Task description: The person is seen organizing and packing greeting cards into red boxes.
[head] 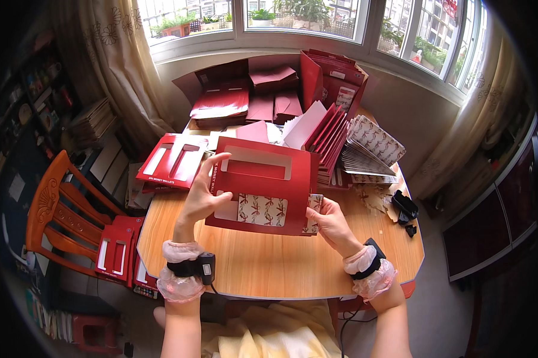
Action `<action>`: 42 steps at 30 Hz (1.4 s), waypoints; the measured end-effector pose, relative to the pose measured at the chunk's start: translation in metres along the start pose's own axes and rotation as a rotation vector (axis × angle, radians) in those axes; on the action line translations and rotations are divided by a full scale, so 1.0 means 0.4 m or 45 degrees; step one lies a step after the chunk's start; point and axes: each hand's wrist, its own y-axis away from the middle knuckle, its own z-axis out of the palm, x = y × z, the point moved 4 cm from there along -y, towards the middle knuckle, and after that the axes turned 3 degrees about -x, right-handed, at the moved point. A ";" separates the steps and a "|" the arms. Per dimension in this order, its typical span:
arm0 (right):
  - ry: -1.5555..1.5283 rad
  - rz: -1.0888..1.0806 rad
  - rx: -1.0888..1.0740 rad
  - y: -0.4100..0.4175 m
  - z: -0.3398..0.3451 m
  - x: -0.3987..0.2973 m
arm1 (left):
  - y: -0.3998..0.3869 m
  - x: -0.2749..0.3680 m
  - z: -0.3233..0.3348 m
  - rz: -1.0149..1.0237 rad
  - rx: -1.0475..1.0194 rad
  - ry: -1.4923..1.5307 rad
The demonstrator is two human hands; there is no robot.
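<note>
Above the table's near part, a red cardboard sleeve (260,187) with two cut-out windows is held up, tilted slightly. My left hand (206,194) is at its left edge, with the thumb and one finger over the front; its other fingers are hidden. A white money wallet with a ribbon-and-sprig print (262,209) shows through the lower window and sticks out at the sleeve's right end. There my right hand (329,219) pinches the wallet's protruding end, thumb in front. The upper window shows red and pale card inside.
Flat red sleeves (172,161) lie on the table's left, more (116,250) on a wooden chair (65,215). Behind stand red card stacks (219,103), a red box (336,80), fanned red wallets (329,143) and patterned wallets (372,147). Black plastic pieces (404,206) are at right.
</note>
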 end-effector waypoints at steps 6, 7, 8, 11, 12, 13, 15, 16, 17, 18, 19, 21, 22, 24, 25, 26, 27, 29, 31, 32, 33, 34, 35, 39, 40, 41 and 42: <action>0.125 -0.071 -0.027 0.010 -0.041 0.012 | -0.017 -0.075 0.035 -0.220 0.277 0.573; 0.190 -0.117 -0.039 0.010 -0.043 0.009 | -0.017 -0.092 0.041 -0.220 0.277 0.573; 0.190 -0.116 -0.038 0.010 -0.042 0.007 | -0.010 -0.118 0.050 -0.339 0.258 0.585; 0.203 -0.140 -0.054 0.001 -0.004 0.005 | 0.031 -0.191 0.026 -0.525 0.358 0.572; 0.148 -0.082 -0.075 -0.004 -0.001 0.017 | 0.036 -0.186 0.026 -0.528 0.342 0.601; 0.107 -0.024 -0.075 -0.003 -0.012 0.025 | 0.026 -0.181 0.048 -0.530 0.308 0.651; 0.029 0.079 -0.062 0.005 -0.037 0.028 | 0.005 -0.151 0.093 -0.601 0.324 0.653; -0.061 0.182 -0.070 0.008 -0.042 0.033 | 0.001 -0.136 0.102 -0.671 0.356 0.636; -0.059 0.181 -0.057 0.013 -0.047 0.025 | -0.007 -0.121 0.110 -0.674 0.344 0.643; -0.075 0.228 -0.124 0.011 -0.025 0.020 | -0.002 -0.107 0.097 -0.698 0.329 0.620; -0.090 0.274 -0.187 0.010 -0.010 0.018 | 0.002 -0.099 0.090 -0.723 0.311 0.599; 0.276 0.079 -0.221 0.005 -0.006 0.003 | 0.002 -0.106 0.083 -0.706 0.309 0.620; 0.646 -0.119 -0.247 0.006 -0.001 -0.012 | 0.004 -0.114 0.080 -0.688 0.304 0.648; 0.764 -0.020 -0.250 0.014 -0.007 -0.028 | 0.008 -0.134 0.073 -0.632 0.285 0.661; 0.879 0.077 -0.254 0.018 -0.012 -0.030 | 0.012 -0.149 0.065 -0.574 0.265 0.670; 0.876 0.075 -0.264 0.015 -0.019 -0.026 | 0.019 -0.173 0.054 -0.574 0.274 0.664; 0.829 0.143 -0.292 0.015 -0.029 -0.019 | 0.015 -0.190 0.056 -0.508 0.275 0.671; 0.781 0.213 -0.329 0.016 -0.028 -0.003 | 0.026 -0.220 0.049 -0.443 0.285 0.673; 0.638 0.288 -0.258 0.021 -0.007 -0.009 | 0.018 -0.198 0.069 -0.494 0.212 0.675; 0.641 0.292 -0.251 0.018 -0.010 -0.010 | 0.014 -0.176 0.076 -0.497 0.207 0.681; 0.571 0.338 -0.256 0.026 -0.031 -0.017 | -0.008 -0.133 0.114 -0.549 0.128 0.740; 0.486 0.383 -0.299 0.027 -0.025 -0.012 | -0.004 -0.109 0.120 -0.606 0.080 0.772; 0.484 0.387 -0.295 0.030 -0.027 -0.009 | -0.003 -0.108 0.127 -0.611 0.076 0.774; 0.554 0.288 -0.472 0.015 0.004 0.006 | 0.029 -0.107 0.086 -0.688 0.119 0.613; 0.592 0.246 -0.533 0.012 0.011 0.006 | 0.034 -0.127 0.067 -0.710 0.103 0.566; 0.605 0.256 -0.513 0.017 -0.003 0.004 | 0.030 -0.158 0.081 -0.727 0.062 0.550; 0.577 0.298 -0.471 0.019 -0.008 -0.004 | 0.028 -0.157 0.089 -0.728 0.058 0.553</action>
